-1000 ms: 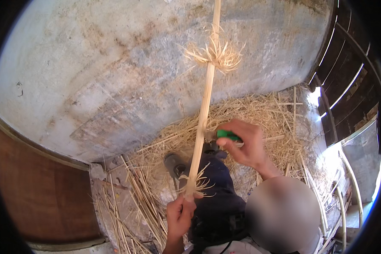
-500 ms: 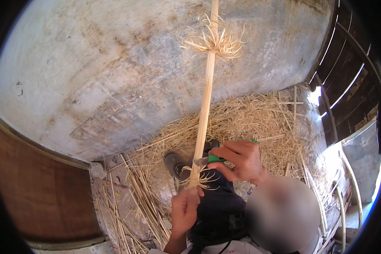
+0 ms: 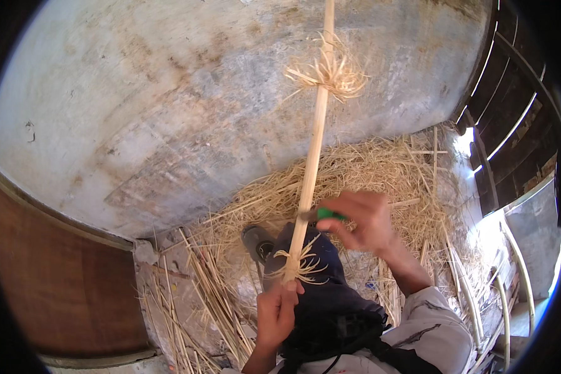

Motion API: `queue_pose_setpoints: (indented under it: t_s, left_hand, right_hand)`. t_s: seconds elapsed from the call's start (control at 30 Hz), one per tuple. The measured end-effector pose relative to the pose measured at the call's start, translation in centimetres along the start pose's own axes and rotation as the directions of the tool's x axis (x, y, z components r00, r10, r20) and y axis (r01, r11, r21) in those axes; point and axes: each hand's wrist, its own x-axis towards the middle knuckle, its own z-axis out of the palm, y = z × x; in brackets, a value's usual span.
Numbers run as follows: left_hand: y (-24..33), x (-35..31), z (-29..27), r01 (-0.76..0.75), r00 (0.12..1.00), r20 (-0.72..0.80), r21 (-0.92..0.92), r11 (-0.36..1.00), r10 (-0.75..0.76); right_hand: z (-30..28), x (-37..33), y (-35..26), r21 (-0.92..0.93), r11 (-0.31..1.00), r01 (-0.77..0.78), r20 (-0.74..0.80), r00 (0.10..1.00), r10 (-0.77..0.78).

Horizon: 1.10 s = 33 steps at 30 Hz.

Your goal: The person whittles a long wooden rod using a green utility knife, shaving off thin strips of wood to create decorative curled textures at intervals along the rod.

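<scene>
Fingers of the left hand (image 3: 277,316) wrap the lower end of a pale stick (image 3: 313,149); those of the right hand (image 3: 361,219) curl round a green-handled knife (image 3: 329,214), its blurred blade (image 3: 311,215) apparently touching the stick. 2 curly tufts (image 3: 341,78) fringe it; loose shavings (image 3: 386,168) lie beyond.

"Where's the light?"
"White glare (image 3: 487,240) between three and four o'clock; the slatted wall (image 3: 508,106) at two is dim."
"Sharp?"
"The right hand (image 3: 363,218) seems slightly blurred, perhaps; outer edges bow."

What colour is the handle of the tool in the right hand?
The handle is green, seen best in the head view.
</scene>
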Motion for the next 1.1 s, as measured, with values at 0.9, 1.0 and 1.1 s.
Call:
queue_pose_setpoints:
  t_s: [0.9, 1.0, 1.1]
  left_hand:
    - [-0.1, -0.2, -0.3, 0.029, 0.999, -0.022, 0.018, 0.999, -0.028]
    - [-0.3, -0.5, -0.5, 0.014, 0.999, -0.030, 0.007, 1.000, -0.014]
    - [-0.3, -0.9, -0.6, 0.037, 0.999, -0.037, -0.010, 0.999, -0.037]
  right_hand:
    - [0.8, 0.2, -1.3, -0.106, 0.993, 0.058, -0.016, 0.998, -0.060]
    - [1.0, 0.5, -1.5, -0.101, 0.993, 0.056, -0.021, 0.998, -0.058]
    - [1.1, 0.5, -1.6, -0.090, 0.995, 0.047, -0.034, 0.998, -0.050]
